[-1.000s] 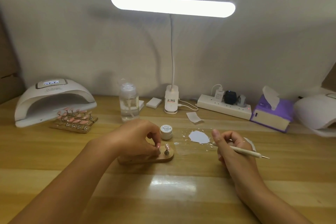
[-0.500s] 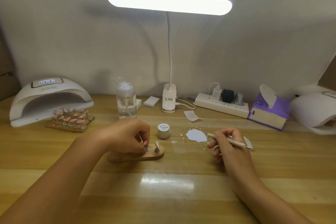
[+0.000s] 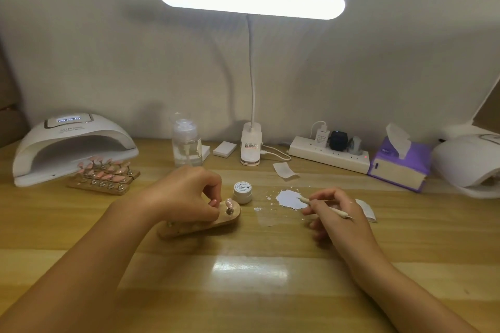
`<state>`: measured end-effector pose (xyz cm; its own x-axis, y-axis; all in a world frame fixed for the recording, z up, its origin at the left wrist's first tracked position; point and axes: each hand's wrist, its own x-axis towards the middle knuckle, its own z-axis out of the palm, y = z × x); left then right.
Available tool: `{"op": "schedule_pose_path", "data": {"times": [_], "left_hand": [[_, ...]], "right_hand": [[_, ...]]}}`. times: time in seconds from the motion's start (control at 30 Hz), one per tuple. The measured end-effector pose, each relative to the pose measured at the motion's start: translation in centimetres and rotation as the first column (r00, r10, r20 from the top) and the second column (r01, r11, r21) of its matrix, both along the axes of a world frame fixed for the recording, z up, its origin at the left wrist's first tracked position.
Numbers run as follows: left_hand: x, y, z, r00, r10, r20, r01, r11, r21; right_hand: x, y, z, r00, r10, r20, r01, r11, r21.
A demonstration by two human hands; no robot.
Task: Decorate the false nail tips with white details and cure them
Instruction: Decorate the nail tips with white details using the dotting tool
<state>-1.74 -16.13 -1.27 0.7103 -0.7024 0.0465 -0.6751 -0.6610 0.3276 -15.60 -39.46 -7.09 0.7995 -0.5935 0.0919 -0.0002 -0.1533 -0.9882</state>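
Nearest, the left hand (image 3: pixel 189 194) has its fingers curled and grips the far end of the wooden stand (image 3: pixel 200 223), just beside the one pink nail tip (image 3: pixel 229 201) mounted upright on it. To the right, the right hand (image 3: pixel 335 213) pinches a slim pen tool (image 3: pixel 328 207), whose front end touches the white gel patch (image 3: pixel 289 199) on the table (image 3: pixel 270 305). A small lidded jar (image 3: pixel 242 192) stands between stand and patch. Farther left, a rack of pink tips (image 3: pixel 104 177) sits at the mouth of the curing lamp (image 3: pixel 70 143).
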Motion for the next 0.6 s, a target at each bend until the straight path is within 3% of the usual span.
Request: {"op": "schedule_pose_path", "data": {"times": [0.1, 0.23, 0.4, 0.6], "left_hand": [[-0.1, -0.2, -0.5, 1.000, -0.008, -0.030, 0.009, 0.999, 0.037], [0.0, -0.2, -0.6, 1.000, -0.007, -0.018, 0.006, 1.000, -0.020], [-1.1, -0.3, 1.5, 0.997, 0.021, 0.080, -0.005, 0.979, -0.202], [-6.2, -5.3, 0.0, 0.975, -0.219, -0.022, 0.179, 0.848, -0.499]], "right_hand": [[-0.1, -0.3, 0.1, 0.999, -0.032, 0.008, 0.032, 0.999, 0.015], [-0.3, -0.8, 0.2, 0.992, -0.107, 0.067, 0.115, 0.985, -0.128], [-0.1, -1.1, -0.1, 0.998, -0.066, -0.010, 0.063, 0.982, -0.178], [-0.3, -0.8, 0.2, 0.995, -0.010, -0.098, -0.020, 0.953, -0.301]]}}
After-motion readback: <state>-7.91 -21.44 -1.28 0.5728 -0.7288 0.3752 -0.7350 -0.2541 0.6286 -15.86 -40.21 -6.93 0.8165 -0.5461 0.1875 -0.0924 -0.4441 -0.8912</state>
